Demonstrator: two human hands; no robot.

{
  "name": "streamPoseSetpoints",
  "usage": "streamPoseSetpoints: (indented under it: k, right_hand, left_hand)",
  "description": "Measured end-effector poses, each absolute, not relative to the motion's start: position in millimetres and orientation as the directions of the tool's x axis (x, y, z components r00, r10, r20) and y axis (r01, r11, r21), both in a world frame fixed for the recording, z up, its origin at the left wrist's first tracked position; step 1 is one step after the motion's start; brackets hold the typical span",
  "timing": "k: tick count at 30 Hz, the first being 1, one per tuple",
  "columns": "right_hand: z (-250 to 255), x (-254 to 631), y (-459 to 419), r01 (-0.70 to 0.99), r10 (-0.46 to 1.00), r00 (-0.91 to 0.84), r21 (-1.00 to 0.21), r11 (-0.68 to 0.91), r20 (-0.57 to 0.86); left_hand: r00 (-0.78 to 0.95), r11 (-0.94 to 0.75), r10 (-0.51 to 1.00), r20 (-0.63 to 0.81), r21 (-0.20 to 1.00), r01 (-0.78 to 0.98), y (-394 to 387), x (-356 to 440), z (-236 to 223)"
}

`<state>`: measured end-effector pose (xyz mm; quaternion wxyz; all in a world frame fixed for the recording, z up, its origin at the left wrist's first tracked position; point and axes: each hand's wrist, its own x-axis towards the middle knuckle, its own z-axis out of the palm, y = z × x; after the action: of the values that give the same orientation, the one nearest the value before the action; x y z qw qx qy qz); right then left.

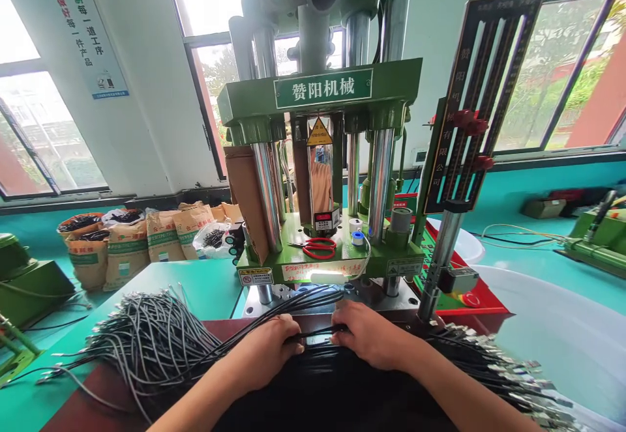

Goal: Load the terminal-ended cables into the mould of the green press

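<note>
Black cables [317, 332] are gripped by the fingers [289, 326] of the left hand [274, 348] and right hand [366, 333], just before the green press [323, 96]. Black material [81, 223] is held in open paper sacks [126, 256], back left

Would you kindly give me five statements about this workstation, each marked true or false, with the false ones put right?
1. The left hand and the right hand both hold black cables. True.
2. The press is painted blue. False: it is green.
3. The scissors are in the right hand. False: they lie on the press.
4. Sacks stand near the wall, left of the press. True.
5. The triangular sign on the press is white. False: it is yellow.
</note>
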<state>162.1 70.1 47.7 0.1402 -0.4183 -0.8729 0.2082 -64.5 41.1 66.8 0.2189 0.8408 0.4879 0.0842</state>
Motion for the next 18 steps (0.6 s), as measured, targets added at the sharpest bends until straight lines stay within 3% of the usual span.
streamPoseSetpoints:
  k: [4, 11, 18]
  right_hand:
    - [52.4, 163.8, 55.8, 0.619, 0.753, -0.641, -0.478, 0.622, 0.151]
    - [67.1, 173.8, 41.4, 0.665, 0.762, -0.647, -0.499, 0.556, -0.013]
    - [44.5, 170.6, 38.7, 0.746, 0.760, -0.642, -0.316, 0.587, -0.103]
  left_hand:
    - [0.567, -0.485, 0.823, -0.039, 0.474, 0.735, 38.0, -70.7, 74.3]
    - [0.666, -0.538, 0.727, -0.166, 0.464, 0.703, 38.3, -79.6, 87.4]
    - [0.699, -0.635, 0.656, -0.285, 0.292, 0.715, 36.2, -80.3, 71.4]
